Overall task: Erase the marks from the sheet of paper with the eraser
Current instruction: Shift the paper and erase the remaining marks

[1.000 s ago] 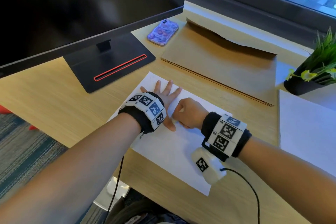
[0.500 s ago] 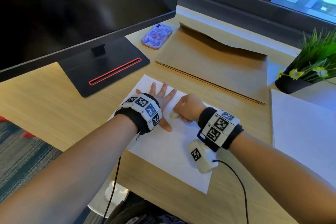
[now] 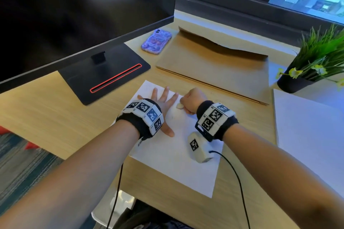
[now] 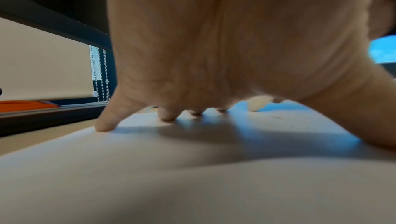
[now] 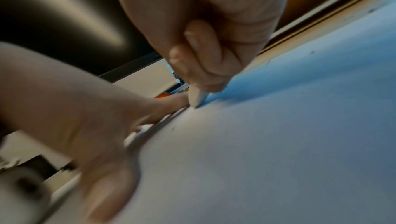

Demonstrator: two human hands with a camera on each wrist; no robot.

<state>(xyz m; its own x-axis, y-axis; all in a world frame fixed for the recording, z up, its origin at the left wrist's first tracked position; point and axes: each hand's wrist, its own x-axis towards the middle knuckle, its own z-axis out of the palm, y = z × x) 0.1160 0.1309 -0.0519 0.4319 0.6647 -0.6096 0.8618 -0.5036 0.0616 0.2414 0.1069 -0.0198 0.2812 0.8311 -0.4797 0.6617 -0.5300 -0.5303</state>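
A white sheet of paper (image 3: pixel 173 160) lies on the wooden desk in front of me. My left hand (image 3: pixel 163 102) lies flat on its upper left part, fingers spread, pressing it down (image 4: pixel 167 115). My right hand (image 3: pixel 191 103) pinches a small whitish eraser (image 3: pixel 179 106) and holds its tip against the paper just right of the left fingers. In the right wrist view the eraser (image 5: pixel 197 97) touches the sheet below my curled fingers. A few faint dark specks (image 5: pixel 172 128) show on the paper.
A monitor on a black stand (image 3: pixel 104 76) rises at the back left. A purple phone (image 3: pixel 156 42) and a brown envelope (image 3: pixel 214 67) lie behind the sheet. A potted plant (image 3: pixel 305 72) and another white sheet (image 3: pixel 307 128) are at the right.
My right hand with the eraser has shifted slightly away from me and toward the left fingers. The left hand stays flat on the paper. The head view has tilted a little.
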